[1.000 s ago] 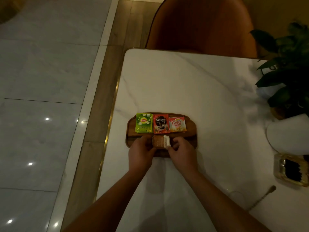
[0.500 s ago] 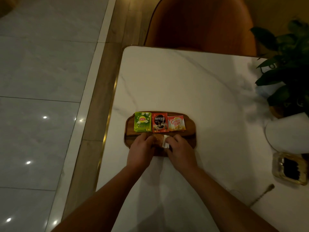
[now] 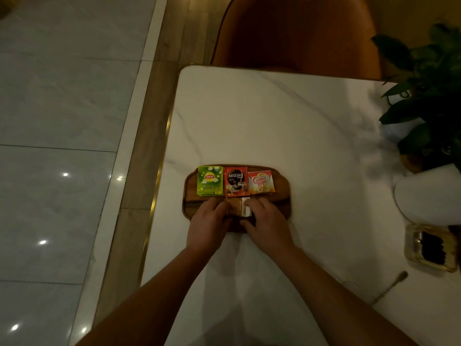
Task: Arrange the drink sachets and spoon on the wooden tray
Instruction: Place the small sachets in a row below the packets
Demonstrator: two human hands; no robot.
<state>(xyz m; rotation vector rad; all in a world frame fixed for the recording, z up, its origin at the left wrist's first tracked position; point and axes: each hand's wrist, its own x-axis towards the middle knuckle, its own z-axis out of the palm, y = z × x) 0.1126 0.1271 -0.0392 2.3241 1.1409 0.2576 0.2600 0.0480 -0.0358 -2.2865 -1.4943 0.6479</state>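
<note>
A dark wooden tray (image 3: 282, 196) lies on the white marble table. Along its far side sit three sachets in a row: green Lipton (image 3: 210, 181), red Nescafe (image 3: 236, 181) and orange-white Coffee mate (image 3: 260, 182). In front of them a stack of small brown and white sachets (image 3: 238, 207) rests on the tray. My left hand (image 3: 208, 227) touches its left side and my right hand (image 3: 267, 226) its right side, fingers pinching the stack between them. A thin metal spoon (image 3: 389, 287) lies on the table far to the right, apart from both hands.
A glass ashtray (image 3: 430, 248) with dark contents stands at the right edge, a white plate (image 3: 429, 196) behind it and a potted plant (image 3: 429, 101) beyond. An orange chair (image 3: 294, 33) is at the table's far side. The table's left edge drops to the tiled floor.
Both hands stay on the small brown and white stack, closing in a little on it. The view has shifted slightly; the three sachets in the row have not moved.
</note>
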